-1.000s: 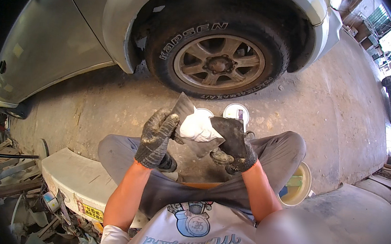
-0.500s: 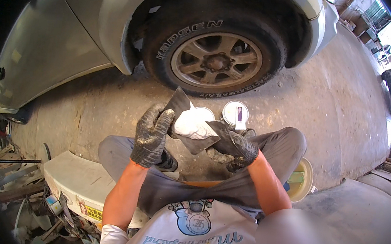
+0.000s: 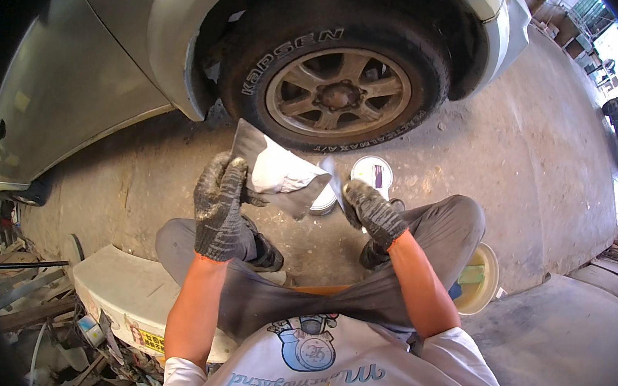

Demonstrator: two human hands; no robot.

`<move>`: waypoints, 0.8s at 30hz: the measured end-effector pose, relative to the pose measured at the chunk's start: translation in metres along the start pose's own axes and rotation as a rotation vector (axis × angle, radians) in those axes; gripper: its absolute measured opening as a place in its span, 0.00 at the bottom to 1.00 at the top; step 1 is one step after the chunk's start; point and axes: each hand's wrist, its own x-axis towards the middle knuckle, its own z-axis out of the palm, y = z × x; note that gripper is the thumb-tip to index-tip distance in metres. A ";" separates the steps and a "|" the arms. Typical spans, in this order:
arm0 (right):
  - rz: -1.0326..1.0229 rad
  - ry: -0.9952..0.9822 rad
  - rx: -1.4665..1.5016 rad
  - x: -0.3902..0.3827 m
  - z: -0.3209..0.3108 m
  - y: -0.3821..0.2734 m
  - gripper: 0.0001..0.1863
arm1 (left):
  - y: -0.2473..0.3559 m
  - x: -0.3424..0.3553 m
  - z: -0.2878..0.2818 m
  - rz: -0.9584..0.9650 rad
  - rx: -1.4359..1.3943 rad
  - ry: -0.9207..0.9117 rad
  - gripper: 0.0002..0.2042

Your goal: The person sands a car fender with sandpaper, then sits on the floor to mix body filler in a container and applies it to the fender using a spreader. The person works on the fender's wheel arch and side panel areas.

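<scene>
In my left hand point(image 3: 220, 203), gloved in dark grey knit, is a dark flat board point(image 3: 299, 202). A thick mound of white paste point(image 3: 280, 171) covers its middle, and its far corner points up toward the tyre. My gloved right hand point(image 3: 374, 213) grips a thin flat spreader point(image 3: 334, 179), tilted and partly blurred, its edge close to the board's right side. I cannot tell whether they touch. Behind the board, a white round can point(image 3: 324, 205) is mostly hidden. Beside it stands another can point(image 3: 371, 169) with a pale lid and a dark label on top.
Ahead is a vehicle wheel point(image 3: 338, 95) under a pale fender point(image 3: 168, 38). A yellowish bucket point(image 3: 491, 285) with something green inside stands by my right knee. A white bumper-like panel point(image 3: 129, 284) lies at my left, near piled scrap point(image 3: 37, 308). A grey panel point(image 3: 562, 344) is at my right.
My left hand has moved left and away from me with the board. The spreader has come off the paste, turned more edge-on, and now stands at the board's right side.
</scene>
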 end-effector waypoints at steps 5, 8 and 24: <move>-0.294 0.430 -0.270 -0.017 0.020 -0.028 0.10 | -0.006 -0.011 -0.007 -0.068 0.136 -0.014 0.06; -0.387 0.392 -0.267 -0.028 0.033 -0.039 0.10 | -0.014 -0.012 -0.006 -0.117 0.173 -0.005 0.07; -0.490 0.504 -0.499 -0.034 0.032 -0.045 0.09 | -0.020 -0.003 -0.013 -0.037 0.196 0.035 0.06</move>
